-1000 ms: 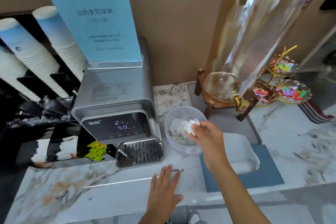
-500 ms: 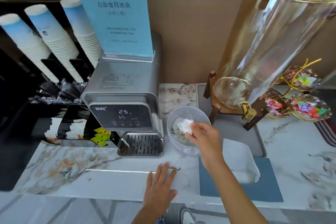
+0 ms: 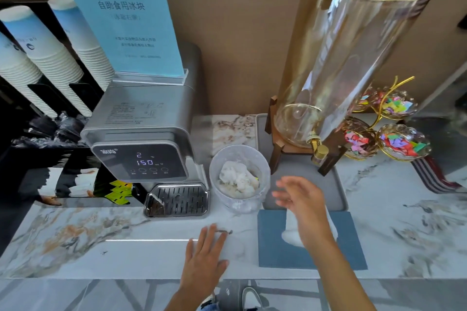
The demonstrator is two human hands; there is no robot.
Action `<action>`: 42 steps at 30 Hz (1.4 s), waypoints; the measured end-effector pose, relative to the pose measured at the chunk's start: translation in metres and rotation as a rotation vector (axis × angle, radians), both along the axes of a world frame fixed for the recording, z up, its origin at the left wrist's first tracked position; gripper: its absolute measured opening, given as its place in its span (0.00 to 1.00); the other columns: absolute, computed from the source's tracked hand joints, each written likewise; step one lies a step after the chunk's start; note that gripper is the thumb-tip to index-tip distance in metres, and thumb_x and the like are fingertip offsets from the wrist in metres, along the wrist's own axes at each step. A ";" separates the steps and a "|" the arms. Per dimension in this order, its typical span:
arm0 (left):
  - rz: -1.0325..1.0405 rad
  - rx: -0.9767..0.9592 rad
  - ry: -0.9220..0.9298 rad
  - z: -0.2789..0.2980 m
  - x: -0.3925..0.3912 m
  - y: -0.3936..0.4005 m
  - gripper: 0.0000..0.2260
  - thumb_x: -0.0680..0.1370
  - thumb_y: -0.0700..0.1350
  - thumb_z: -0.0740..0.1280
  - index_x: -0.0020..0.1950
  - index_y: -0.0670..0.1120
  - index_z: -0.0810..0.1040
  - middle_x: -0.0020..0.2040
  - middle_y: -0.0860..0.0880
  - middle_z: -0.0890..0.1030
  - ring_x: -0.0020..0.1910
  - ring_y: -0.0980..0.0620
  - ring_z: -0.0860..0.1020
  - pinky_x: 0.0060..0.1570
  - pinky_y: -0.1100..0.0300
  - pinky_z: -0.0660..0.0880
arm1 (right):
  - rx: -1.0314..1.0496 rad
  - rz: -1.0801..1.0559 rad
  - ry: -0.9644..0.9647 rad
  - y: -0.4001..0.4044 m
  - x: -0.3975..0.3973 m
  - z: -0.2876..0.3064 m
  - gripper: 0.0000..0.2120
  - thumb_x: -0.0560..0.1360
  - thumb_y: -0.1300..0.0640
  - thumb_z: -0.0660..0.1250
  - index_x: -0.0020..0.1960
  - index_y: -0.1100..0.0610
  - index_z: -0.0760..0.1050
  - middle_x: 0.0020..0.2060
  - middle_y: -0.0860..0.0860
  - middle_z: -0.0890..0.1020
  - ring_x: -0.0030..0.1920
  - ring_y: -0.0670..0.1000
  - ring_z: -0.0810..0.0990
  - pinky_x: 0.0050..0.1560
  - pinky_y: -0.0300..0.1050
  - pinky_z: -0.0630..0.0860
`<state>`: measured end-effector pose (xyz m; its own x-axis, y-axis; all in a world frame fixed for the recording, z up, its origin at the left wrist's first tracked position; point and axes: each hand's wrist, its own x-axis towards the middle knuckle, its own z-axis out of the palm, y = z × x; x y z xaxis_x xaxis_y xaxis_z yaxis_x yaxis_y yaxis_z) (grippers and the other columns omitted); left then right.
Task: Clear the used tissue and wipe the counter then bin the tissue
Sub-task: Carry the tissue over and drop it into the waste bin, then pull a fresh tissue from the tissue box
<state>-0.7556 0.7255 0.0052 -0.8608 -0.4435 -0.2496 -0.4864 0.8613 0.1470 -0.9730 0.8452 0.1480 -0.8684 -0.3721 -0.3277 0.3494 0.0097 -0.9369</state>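
Where bin (image 3: 240, 179) stands, crumpled white tissue (image 3: 236, 177) inside.

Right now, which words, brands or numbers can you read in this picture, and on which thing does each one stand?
"自助冰镇酸梅汁": top line of the blue sign.
"自助食用冰块": middle of the same sign.
"家尚": brand on the water dispenser, on its black panel.
"2" and "150": lit digits on that panel.
Too small or blurred: the sign's small print, the dispenser's top sticker and button labels, the logo on the paper cups.

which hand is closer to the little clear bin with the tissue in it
Right. The right hand hovers open just beside the bin; the left hand lies flat on the counter, nearer the person.
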 end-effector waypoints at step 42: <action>0.226 1.159 0.360 0.085 -0.078 0.070 0.31 0.71 0.59 0.73 0.71 0.65 0.66 0.67 0.72 0.70 0.66 0.75 0.66 0.61 0.76 0.66 | 0.082 0.031 -0.178 0.117 -0.028 -0.015 0.09 0.80 0.54 0.65 0.52 0.57 0.82 0.45 0.55 0.88 0.46 0.55 0.87 0.39 0.45 0.82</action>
